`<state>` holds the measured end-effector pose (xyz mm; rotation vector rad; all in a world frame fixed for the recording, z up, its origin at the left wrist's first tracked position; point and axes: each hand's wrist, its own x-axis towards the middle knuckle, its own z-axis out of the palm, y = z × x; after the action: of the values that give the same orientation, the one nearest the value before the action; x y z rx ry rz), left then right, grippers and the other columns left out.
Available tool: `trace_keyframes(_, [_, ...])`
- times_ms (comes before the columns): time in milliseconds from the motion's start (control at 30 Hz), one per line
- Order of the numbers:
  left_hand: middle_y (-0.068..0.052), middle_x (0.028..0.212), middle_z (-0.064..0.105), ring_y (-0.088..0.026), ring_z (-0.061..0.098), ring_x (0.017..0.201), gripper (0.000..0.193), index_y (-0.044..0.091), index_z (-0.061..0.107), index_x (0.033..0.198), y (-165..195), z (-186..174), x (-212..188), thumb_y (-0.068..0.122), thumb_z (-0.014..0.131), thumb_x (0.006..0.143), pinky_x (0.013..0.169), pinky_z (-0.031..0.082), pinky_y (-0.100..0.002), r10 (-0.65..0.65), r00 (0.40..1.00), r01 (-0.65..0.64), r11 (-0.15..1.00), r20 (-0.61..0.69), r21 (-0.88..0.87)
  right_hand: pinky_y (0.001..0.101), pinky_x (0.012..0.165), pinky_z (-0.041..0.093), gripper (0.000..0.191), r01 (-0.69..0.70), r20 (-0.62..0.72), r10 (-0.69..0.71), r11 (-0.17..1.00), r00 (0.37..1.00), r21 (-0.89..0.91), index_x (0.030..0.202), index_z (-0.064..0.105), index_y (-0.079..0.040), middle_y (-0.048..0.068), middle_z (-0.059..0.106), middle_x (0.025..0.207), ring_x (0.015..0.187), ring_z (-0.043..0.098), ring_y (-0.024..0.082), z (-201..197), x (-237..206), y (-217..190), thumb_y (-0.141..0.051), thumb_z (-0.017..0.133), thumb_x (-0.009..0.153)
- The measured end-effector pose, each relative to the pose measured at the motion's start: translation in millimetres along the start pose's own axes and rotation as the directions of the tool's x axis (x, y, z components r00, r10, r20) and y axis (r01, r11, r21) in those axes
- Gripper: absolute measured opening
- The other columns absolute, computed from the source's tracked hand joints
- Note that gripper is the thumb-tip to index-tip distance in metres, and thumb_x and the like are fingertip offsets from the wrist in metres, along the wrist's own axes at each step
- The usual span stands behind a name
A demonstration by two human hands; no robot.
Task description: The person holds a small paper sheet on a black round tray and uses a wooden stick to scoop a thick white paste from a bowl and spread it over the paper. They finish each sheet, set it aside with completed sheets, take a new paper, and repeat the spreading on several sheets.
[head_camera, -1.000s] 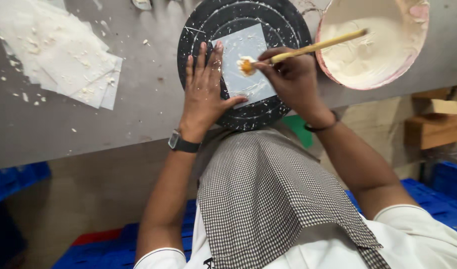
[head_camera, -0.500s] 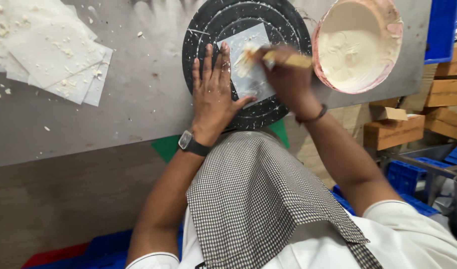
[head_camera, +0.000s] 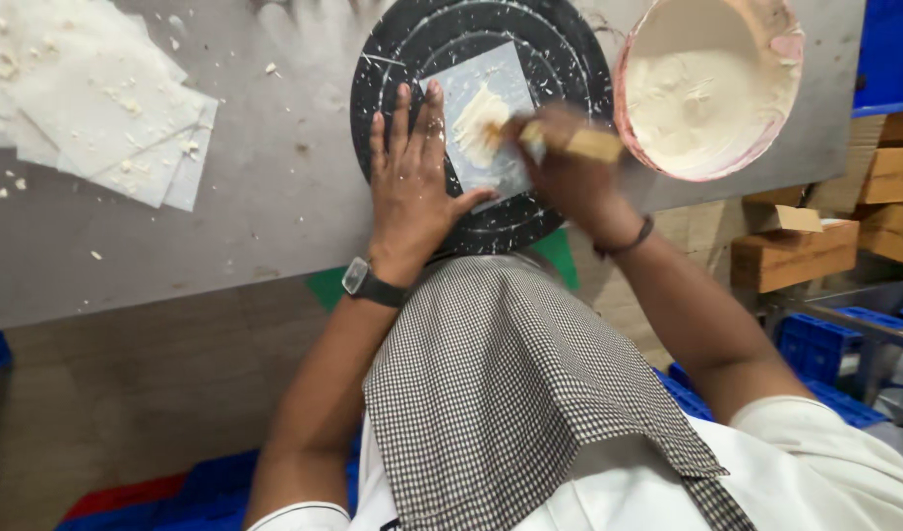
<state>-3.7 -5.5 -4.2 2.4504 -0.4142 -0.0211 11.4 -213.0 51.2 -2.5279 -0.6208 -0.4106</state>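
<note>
A black round turntable (head_camera: 570,59) lies on the grey table (head_camera: 274,206). On it rests a pale square sheet (head_camera: 496,84) smeared with cream-coloured paste (head_camera: 478,123). My left hand (head_camera: 412,182) lies flat on the sheet's left edge, fingers spread, a watch on the wrist. My right hand (head_camera: 570,172) grips a wooden-handled brush (head_camera: 584,143), blurred, with its tip on the sheet. A pink-rimmed bowl of cream paste (head_camera: 707,93) stands just right of the turntable.
A loose pile of pale square sheets (head_camera: 97,118) lies at the table's left, with crumbs scattered about. Wooden blocks (head_camera: 825,246) and blue crates (head_camera: 825,344) sit low on the right. A checked cloth (head_camera: 511,393) hangs over my chest.
The brush has swept across the sheet, spreading a wider smear of paste. My left hand has stayed pressed flat on the sheet. The view has shifted slightly.
</note>
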Motion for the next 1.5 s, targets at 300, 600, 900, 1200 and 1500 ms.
trace_keyframes(300, [-0.011, 0.171, 0.026, -0.033, 0.014, 0.16, 0.133, -0.001, 0.02, 0.163, -8, 1, -2, 0.068, 0.084, 0.07, 0.129, 0.009, -0.055, 0.02, 1.0, -0.021, 0.998, 0.019, 0.058, 0.0307, 0.079, 0.056, 0.012, 0.012, -0.035, -0.002, 0.958, 0.999, 0.287, 0.101, 0.064, -0.006, 0.008, 0.073, 0.106, 0.091, 0.071, 0.021, 0, -30, 60, 0.002, 0.073, 0.102])
trace_keyframes(600, [-0.016, 0.17, 0.028, -0.037, 0.017, 0.158, 0.136, -0.004, 0.021, 0.162, -14, -6, 1, 0.076, 0.077, 0.068, 0.127, 0.009, -0.056, 0.031, 0.996, -0.042, 0.991, 0.086, 0.123, 0.029, 0.067, 0.052, 0.011, -0.531, -0.005, 0.531, 0.848, 0.848, -0.009, 0.11, 0.078, -0.007, 0.009, 0.075, 0.092, 0.076, 0.069, 0.015, -109, -88, 186, -0.012, 0.082, 0.1])
trace_keyframes(900, [-0.014, 0.17, 0.032, -0.036, 0.02, 0.159, 0.133, -0.002, 0.023, 0.163, -6, -12, 1, 0.074, 0.077, 0.069, 0.129, 0.009, -0.055, 0.008, 0.997, -0.019, 0.99, 0.074, 0.141, 0.0367, 0.07, 0.055, 0.009, -0.344, 0.005, 0.363, 0.888, 0.932, -0.304, 0.102, 0.082, -0.013, 0.009, 0.077, 0.095, 0.083, 0.071, 0.028, -95, -112, 174, -0.016, 0.084, 0.094])
trace_keyframes(1200, [-0.016, 0.169, 0.033, -0.037, 0.022, 0.158, 0.129, -0.002, 0.026, 0.162, -7, -8, -3, 0.071, 0.078, 0.069, 0.128, 0.015, -0.056, 0.025, 0.999, -0.03, 0.984, 0.031, 0.176, 0.0279, 0.072, 0.048, 0.014, -0.306, -0.168, 0.717, 0.481, 0.677, 0.822, 0.12, 0.072, -0.008, 0.002, 0.069, 0.105, 0.082, 0.062, 0.014, -115, -127, 179, -0.007, 0.078, 0.107])
trace_keyframes(1500, [-0.009, 0.171, 0.027, -0.035, 0.022, 0.158, 0.122, -0.001, 0.026, 0.16, -11, -3, -13, 0.073, 0.075, 0.076, 0.128, 0.019, -0.057, 0.086, 0.996, -0.087, 0.969, 0.015, 0.231, 0.0259, 0.066, 0.049, 0.013, -0.303, 0.305, 0.653, -0.121, 0.693, 0.945, 0.114, 0.065, -0.009, 0.001, 0.069, 0.099, 0.073, 0.06, 0.011, -46, -65, 104, -0.02, 0.067, 0.107])
